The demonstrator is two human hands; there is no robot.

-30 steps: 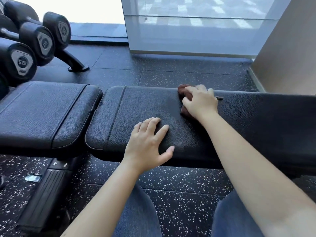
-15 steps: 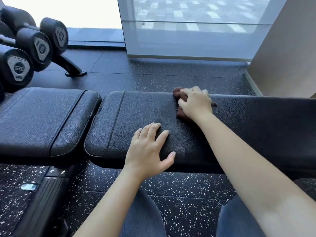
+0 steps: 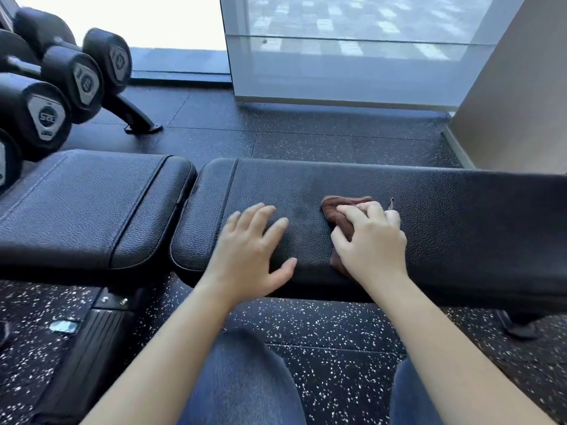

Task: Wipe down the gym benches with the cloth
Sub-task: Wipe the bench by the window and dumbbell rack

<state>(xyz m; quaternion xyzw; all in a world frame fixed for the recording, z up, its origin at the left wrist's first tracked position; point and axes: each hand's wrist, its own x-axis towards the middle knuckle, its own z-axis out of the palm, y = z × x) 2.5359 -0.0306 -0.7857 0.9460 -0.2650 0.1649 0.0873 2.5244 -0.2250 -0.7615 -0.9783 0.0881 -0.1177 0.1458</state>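
The bench pad point(image 3: 460, 216) has not moved. The left hand point(image 3: 248, 253) stays flat on it, fingers spread. The right hand point(image 3: 372, 240), fingers curled over the brown cloth point(image 3: 333, 207), has dragged it from the pad's far edge toward the near side.

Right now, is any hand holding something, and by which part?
The right hand grips the brown cloth by its bunched middle. The left hand lies flat on the bench pad, holding nothing.

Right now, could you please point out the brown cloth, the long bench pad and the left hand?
brown cloth point(image 3: 343, 200): head view, exposed bunched fold at its far end.
long bench pad point(image 3: 475, 219): head view, bare leather top toward its right end.
left hand point(image 3: 245, 250): head view, middle of its back.
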